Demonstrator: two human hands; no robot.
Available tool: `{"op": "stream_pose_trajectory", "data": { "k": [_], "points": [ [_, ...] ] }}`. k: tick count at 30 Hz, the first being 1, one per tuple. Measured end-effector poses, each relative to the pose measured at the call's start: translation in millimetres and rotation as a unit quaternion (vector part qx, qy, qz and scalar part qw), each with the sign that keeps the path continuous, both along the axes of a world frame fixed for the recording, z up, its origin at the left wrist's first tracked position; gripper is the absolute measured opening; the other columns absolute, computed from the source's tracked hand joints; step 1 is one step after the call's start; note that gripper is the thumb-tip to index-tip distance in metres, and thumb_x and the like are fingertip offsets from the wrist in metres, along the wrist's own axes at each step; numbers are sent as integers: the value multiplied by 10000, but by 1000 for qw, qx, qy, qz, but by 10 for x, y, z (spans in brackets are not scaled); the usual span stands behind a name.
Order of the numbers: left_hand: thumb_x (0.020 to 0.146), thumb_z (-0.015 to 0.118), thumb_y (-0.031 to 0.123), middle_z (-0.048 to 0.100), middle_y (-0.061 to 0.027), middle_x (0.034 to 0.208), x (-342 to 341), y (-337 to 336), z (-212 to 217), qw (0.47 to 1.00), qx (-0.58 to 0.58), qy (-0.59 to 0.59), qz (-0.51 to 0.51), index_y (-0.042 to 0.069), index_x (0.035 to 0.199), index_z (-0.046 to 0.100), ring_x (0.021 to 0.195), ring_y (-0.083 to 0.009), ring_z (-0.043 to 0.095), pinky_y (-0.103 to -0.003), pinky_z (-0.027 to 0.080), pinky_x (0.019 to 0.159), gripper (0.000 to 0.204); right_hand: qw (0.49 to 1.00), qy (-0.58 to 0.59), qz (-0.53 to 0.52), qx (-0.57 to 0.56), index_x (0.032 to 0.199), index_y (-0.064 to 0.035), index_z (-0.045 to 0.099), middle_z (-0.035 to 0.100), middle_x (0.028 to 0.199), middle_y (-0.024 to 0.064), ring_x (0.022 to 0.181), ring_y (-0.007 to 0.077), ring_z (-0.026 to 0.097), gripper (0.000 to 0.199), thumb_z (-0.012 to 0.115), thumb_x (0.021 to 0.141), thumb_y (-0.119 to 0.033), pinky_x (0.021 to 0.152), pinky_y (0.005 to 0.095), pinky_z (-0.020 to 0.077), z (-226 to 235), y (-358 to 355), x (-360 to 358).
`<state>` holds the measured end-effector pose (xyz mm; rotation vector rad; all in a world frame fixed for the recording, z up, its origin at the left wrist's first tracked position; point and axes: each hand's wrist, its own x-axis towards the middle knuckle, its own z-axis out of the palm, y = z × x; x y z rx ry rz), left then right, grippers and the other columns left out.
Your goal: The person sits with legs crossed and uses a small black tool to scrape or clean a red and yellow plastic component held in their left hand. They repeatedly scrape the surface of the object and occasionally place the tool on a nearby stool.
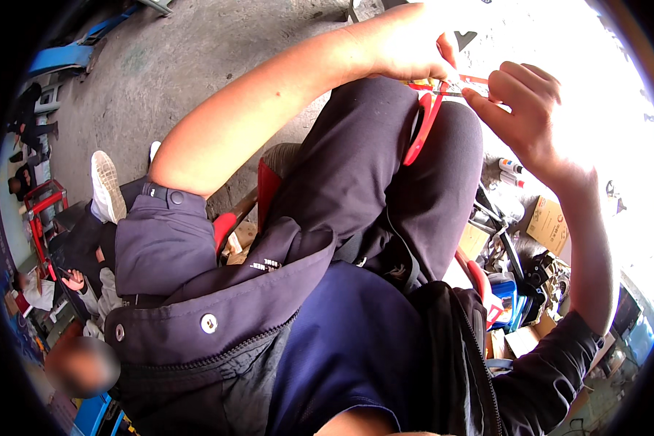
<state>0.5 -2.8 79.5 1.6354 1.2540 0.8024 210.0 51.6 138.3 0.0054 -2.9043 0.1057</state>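
Observation:
Above my knees, my two hands come close together. My left hand (pixel 419 49) is closed, its fingertips pinched at a red-handled hand tool (pixel 430 125) that looks like pliers. One curved red handle hangs down over the gap between my thighs; the tool's working end is hidden by my fingers and glare. My right hand (pixel 519 105) is closed too, fingers curled, with thumb and forefinger pointing at the tool. A short red piece and a thin dark rod (pixel 452 94) bridge the space between the hands. What the right fingers pinch is too small to make out.
I sit on a red-edged chair (pixel 225 229) over a concrete floor (pixel 196 65). At right lie a cardboard box (pixel 548 224), white bottles (pixel 511 172) and cluttered parts. Another person (pixel 94 305) sits at left, near a red metal frame (pixel 45 211). Strong glare covers the upper right.

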Motion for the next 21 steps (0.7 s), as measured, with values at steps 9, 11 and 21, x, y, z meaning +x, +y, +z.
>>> {"op": "stream_pose_trajectory", "data": {
  "k": [9, 11, 21],
  "points": [
    [771, 708, 48, 714, -136, 735, 64, 15, -14, 999, -20, -10, 28, -39, 851, 734, 667, -139, 653, -304, 516, 640, 120, 991, 62, 85, 81, 791, -28, 595, 439, 646, 54, 578, 204, 510, 117, 711, 784, -45, 525, 336, 413, -270, -17, -24],
    [781, 705, 36, 715, -123, 738, -2, 57, -57, 1000, -9, -11, 27, -44, 847, 731, 669, -130, 648, -296, 513, 635, 107, 985, 96, 106, 92, 839, -23, 633, 435, 649, 45, 576, 191, 501, 110, 717, 767, -18, 511, 323, 406, -281, -24, 35],
    [865, 696, 15, 692, -163, 920, -297, -221, -298, 882, -187, -421, 102, -84, 1078, 632, 802, -196, 701, -292, 589, 758, 244, 677, -9, -497, -542, 831, -15, 640, 626, 669, 9, 593, 56, 537, 204, 719, 881, -196, 548, 227, 432, -1080, -650, 954]
  ]
}}
